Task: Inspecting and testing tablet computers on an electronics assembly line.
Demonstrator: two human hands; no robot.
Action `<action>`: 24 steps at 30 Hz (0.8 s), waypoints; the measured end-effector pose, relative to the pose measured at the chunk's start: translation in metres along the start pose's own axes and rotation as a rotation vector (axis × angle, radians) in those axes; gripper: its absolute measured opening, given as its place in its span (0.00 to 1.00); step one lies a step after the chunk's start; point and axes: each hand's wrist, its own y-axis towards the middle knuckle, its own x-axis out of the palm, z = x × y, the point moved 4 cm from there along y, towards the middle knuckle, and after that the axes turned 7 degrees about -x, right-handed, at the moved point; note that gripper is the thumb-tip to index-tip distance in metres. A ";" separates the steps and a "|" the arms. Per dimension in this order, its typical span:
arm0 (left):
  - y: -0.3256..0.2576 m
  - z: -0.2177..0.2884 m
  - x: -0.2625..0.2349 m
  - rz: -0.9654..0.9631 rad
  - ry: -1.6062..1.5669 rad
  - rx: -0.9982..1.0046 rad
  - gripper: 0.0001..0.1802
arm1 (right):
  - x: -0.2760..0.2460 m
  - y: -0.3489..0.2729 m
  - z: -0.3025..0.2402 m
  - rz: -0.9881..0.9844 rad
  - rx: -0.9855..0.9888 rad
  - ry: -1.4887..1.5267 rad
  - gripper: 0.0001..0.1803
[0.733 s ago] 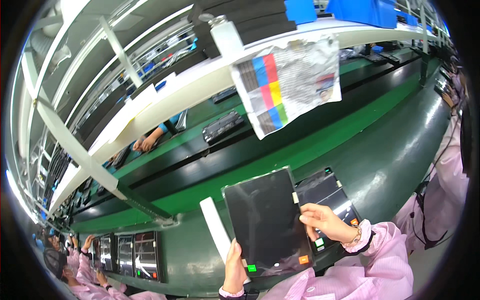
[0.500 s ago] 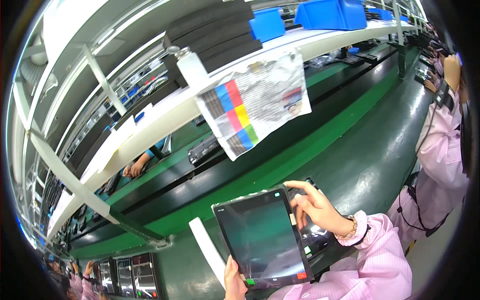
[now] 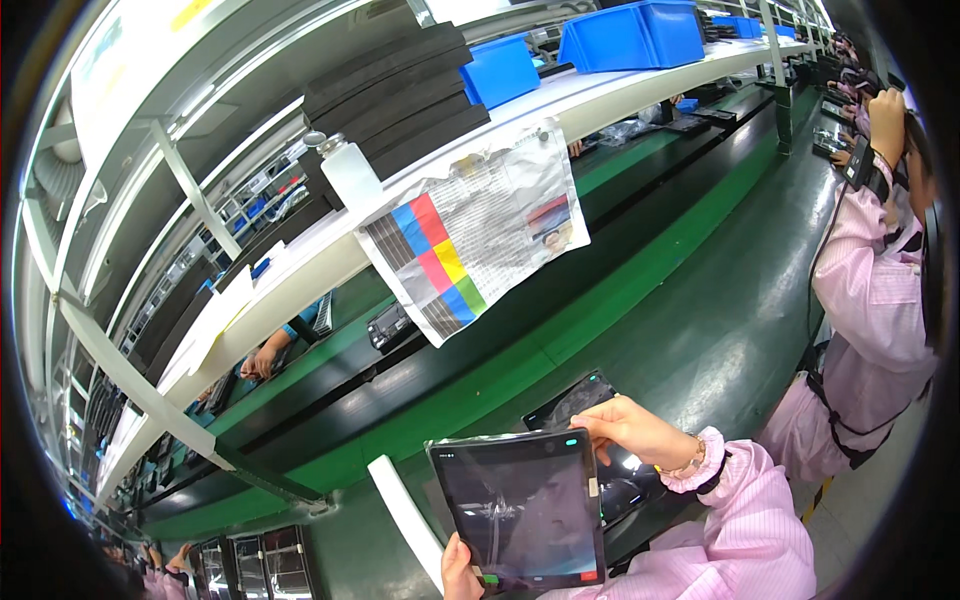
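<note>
I hold a dark tablet (image 3: 520, 508) with a glossy black screen upright in front of me, over the green work surface (image 3: 700, 330). My left hand (image 3: 462, 568) grips its lower left edge, thumb on the screen side. My right hand (image 3: 632, 432) pinches the tablet's upper right corner, where a small green tab sticks out. A second dark tablet (image 3: 572, 402) lies flat on the surface behind the held one, partly hidden by it. A white strip (image 3: 408, 520) stands just left of the tablet.
A white shelf (image 3: 300, 255) above the belt carries black foam stacks (image 3: 395, 95), blue bins (image 3: 630, 35) and a white bottle (image 3: 350, 170); a printed sheet with coloured stripes (image 3: 470, 235) hangs from it. A person in pink (image 3: 875, 300) sits at right. Another person's hands (image 3: 262, 358) work across the belt.
The view has tilted down and left. The tablet has turned more upright toward me, and my right hand has slid from its right edge to its upper right corner.
</note>
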 end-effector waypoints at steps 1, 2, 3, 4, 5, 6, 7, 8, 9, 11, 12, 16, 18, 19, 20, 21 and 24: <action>0.001 0.003 0.007 -0.041 0.010 0.009 0.27 | -0.005 -0.001 0.015 -0.024 0.018 0.015 0.19; 0.001 0.006 0.012 -0.081 0.020 0.018 0.27 | -0.006 -0.002 0.033 -0.048 0.037 0.030 0.19; 0.008 0.004 0.014 -0.040 0.009 -0.001 0.25 | -0.002 -0.004 0.048 -0.015 0.140 0.001 0.19; 0.011 0.008 0.019 -0.002 -0.028 0.035 0.25 | 0.005 -0.005 0.056 -0.067 0.117 0.067 0.19; 0.021 0.010 0.021 -0.163 -0.021 0.065 0.22 | 0.004 -0.004 0.052 -0.076 0.140 0.043 0.18; 0.025 0.017 0.025 -0.323 -0.011 0.092 0.19 | 0.005 -0.002 0.049 -0.082 0.164 0.021 0.18; 0.027 0.020 0.028 -0.312 -0.048 0.074 0.18 | 0.005 0.003 0.042 -0.102 0.099 0.025 0.18; 0.028 0.028 0.038 -0.296 -0.031 0.094 0.18 | 0.003 0.007 0.038 -0.111 0.035 0.027 0.18; 0.031 0.032 0.044 -0.286 -0.033 0.105 0.18 | 0.004 0.012 0.032 -0.112 -0.030 0.025 0.19; 0.039 0.040 0.052 -0.270 -0.041 0.121 0.18 | 0.012 0.013 0.005 -0.094 -0.058 0.113 0.24; 0.041 0.048 0.057 -0.303 -0.056 0.169 0.18 | 0.017 0.014 -0.006 -0.065 -0.087 0.171 0.25; 0.049 0.076 0.075 -0.325 -0.028 0.309 0.20 | 0.019 0.028 -0.020 -0.250 -0.109 0.687 0.22; 0.056 0.089 0.092 -0.375 -0.043 0.357 0.19 | 0.021 0.033 -0.035 -0.047 -0.295 0.471 0.23; 0.058 0.093 0.099 -0.371 -0.071 0.372 0.19 | 0.022 0.036 -0.043 0.056 -0.317 0.436 0.21; 0.060 0.095 0.105 -0.366 -0.099 0.387 0.19 | 0.019 0.040 -0.044 0.053 -0.317 0.433 0.21; 0.064 0.096 0.108 -0.359 -0.125 0.409 0.19 | 0.013 0.047 -0.046 0.069 -0.352 0.420 0.22; 0.067 0.103 0.123 -0.338 -0.125 0.486 0.20 | 0.001 0.067 -0.058 0.165 -0.534 0.313 0.21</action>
